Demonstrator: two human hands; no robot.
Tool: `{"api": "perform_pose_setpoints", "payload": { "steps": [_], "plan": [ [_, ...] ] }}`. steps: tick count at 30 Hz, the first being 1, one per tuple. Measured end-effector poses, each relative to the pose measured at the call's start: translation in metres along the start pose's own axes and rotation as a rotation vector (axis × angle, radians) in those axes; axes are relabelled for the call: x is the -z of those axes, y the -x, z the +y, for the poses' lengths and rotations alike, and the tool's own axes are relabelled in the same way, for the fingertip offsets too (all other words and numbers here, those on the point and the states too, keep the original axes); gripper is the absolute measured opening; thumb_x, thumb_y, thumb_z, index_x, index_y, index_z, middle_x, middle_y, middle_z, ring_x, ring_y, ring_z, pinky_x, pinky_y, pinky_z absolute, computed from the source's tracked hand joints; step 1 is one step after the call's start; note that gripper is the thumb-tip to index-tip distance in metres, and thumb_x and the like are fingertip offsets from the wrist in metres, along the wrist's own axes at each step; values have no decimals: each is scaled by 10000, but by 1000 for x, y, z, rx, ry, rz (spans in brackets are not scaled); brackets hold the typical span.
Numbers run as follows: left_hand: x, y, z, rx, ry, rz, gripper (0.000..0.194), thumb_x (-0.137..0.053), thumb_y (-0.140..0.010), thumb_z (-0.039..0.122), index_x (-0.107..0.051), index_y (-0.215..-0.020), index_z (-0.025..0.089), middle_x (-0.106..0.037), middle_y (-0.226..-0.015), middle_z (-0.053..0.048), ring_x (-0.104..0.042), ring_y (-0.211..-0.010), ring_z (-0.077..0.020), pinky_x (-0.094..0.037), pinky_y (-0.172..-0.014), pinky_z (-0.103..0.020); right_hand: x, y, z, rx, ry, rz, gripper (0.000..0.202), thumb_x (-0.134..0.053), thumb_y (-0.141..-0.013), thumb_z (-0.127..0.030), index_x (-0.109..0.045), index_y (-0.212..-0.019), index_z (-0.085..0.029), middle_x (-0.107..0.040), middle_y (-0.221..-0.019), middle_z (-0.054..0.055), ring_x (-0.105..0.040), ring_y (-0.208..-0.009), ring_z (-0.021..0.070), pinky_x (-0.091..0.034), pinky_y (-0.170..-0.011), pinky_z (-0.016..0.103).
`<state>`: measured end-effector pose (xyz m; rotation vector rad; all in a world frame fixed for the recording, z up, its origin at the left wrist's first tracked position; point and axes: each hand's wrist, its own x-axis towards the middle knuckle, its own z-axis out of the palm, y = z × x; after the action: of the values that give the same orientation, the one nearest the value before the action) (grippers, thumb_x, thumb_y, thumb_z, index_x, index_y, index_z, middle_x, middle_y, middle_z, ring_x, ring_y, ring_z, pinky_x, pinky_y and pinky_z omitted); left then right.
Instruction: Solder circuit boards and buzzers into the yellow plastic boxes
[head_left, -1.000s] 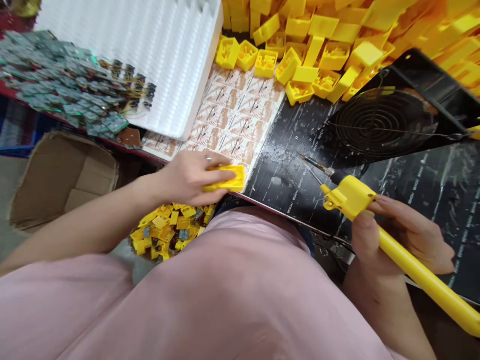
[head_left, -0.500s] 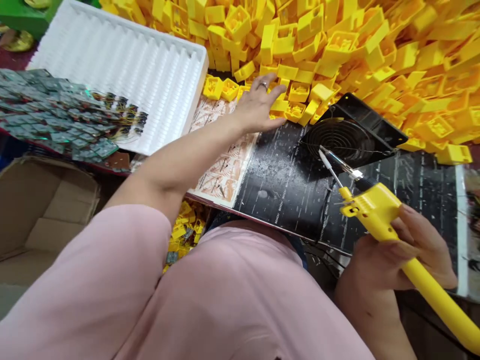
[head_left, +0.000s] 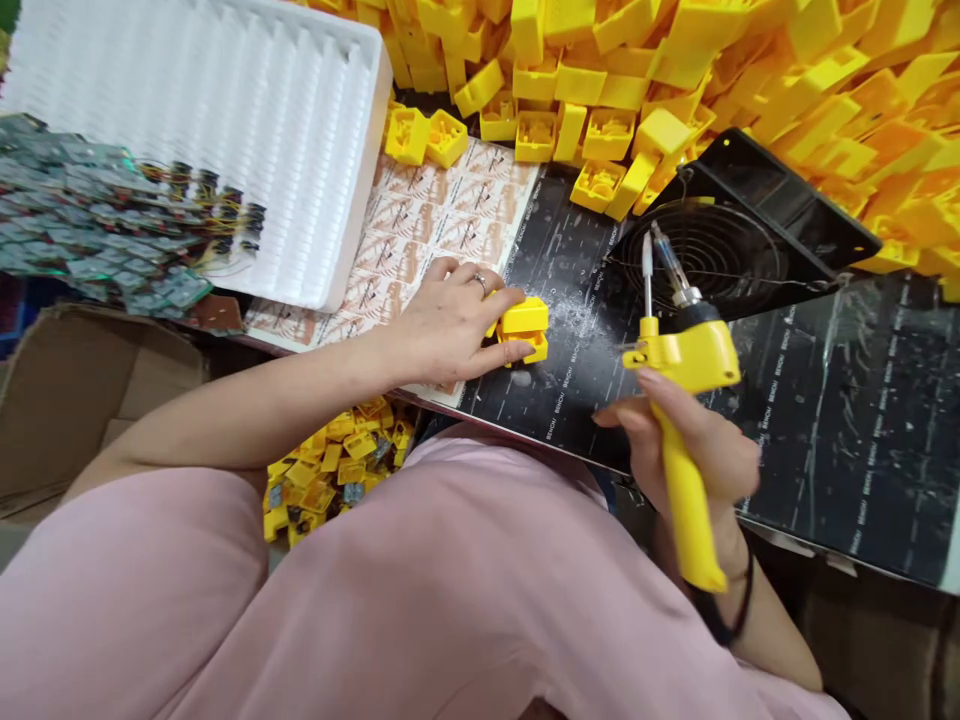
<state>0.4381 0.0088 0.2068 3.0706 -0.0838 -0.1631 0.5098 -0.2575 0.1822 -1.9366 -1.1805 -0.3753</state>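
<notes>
My left hand is closed over small yellow plastic housings on the black mat, near the table's front edge. Thumb and fingers press on their sides, and part of them is hidden under the hand. In my right hand is a yellow soldering gun, gripped by its handle. Its metal tip and the thin feed tube beside it point away from me, over a black fan with a round wire guard.
A big heap of yellow housings fills the back. At left, a white foam tray carries many wired circuit boards. More yellow parts lie below the table edge, beside a cardboard box. Patterned paper covers part of the table.
My left hand has come back from the heap's front row to the near mat with yellow housings. My right hand has moved left, turning the soldering gun more upright. The view has shifted.
</notes>
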Motion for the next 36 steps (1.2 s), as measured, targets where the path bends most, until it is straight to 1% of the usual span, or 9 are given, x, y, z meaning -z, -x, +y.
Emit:
{"api": "perform_pose_setpoints", "payload": {
  "steps": [3, 9, 15, 20, 23, 26, 31, 34, 36],
  "plan": [
    [-6, -7, -3, 0, 45, 27, 590, -423, -1009, 592, -659, -1367, 187, -712, -1273, -156, -618, -1200, -347, -439, -1054, -521, -16, -10, -6, 10, 4, -98, 293, -694, -959, -171, -668, -1227, -285, -800, -979, -12, -770, -779, 142, -612, -772, 226],
    [-2, -23, -28, 138, 399, 12, 556, -347, -973, 478, -715, -1257, 172, -781, -1102, -91, -717, -1020, -247, -532, -900, -364, -52, -11, -7, -11, 58, -132, 566, -770, -886, -553, -551, -1315, -255, -750, -1108, 78, -757, -952, 250, -621, -810, 343],
    [13, -23, -47, 201, 201, -201, 411, -448, -855, 375, -787, -1020, 213, -782, -913, -53, -729, -941, -264, -526, -830, -350, -75, -25, -3, 114, 85, -265, 440, -676, -966, -356, -535, -1354, -204, -712, -1054, 92, -704, -992, 268, -582, -877, 388],
    [17, -17, -35, 167, 38, -112, 536, -350, -994, 400, -691, -1334, 163, -753, -1222, -130, -690, -1159, -322, -510, -999, -479, -61, -17, -2, 95, 247, -187, 367, -685, -967, -432, -611, -1270, -238, -703, -942, 50, -678, -938, 257, -553, -816, 363],
    [15, -10, -46, -45, 57, -153, 643, -437, -995, 523, -564, -1496, 141, -546, -1560, -188, -525, -1417, -387, -385, -1183, -582, -45, -8, 2, 111, 304, -171, 522, -696, -922, -615, -599, -1262, -231, -704, -935, 54, -671, -894, 256, -539, -803, 368],
    [12, -7, -58, -277, 173, -223, 765, -563, -945, 561, -407, -1615, 228, -320, -1729, -135, -319, -1577, -386, -242, -1270, -627, -34, -3, 6, 169, 277, -236, 511, -662, -944, -621, -586, -1265, -230, -705, -949, 44, -672, -870, 237, -530, -920, 402],
    [-7, -4, -27, -264, 145, -119, 498, -580, -969, 491, -659, -1374, 211, -743, -1287, -106, -630, -1292, -329, -184, -1278, -645, -26, -1, 12, 142, 152, -276, 443, -719, -954, -385, -550, -1332, -227, -718, -1060, 61, -687, -966, 250, -551, -885, 378],
    [-15, 4, -4, -238, 143, 15, 613, -559, -983, 588, -579, -1467, 212, -692, -1372, -119, -581, -1327, -321, -184, -1292, -633, -25, 2, 15, 127, 129, -257, 498, -762, -921, -373, -546, -1345, -223, -720, -1086, 77, -694, -987, 267, -566, -830, 372],
    [-12, 11, -9, -163, 164, 120, 736, -517, -996, 636, -442, -1579, 194, -582, -1523, -134, -492, -1423, -333, -210, -1289, -622, -25, 4, 18, 136, 123, -256, 536, -783, -904, -396, -545, -1355, -232, -723, -1097, 73, -698, -968, 267, -573, -865, 398]
  ]
}}
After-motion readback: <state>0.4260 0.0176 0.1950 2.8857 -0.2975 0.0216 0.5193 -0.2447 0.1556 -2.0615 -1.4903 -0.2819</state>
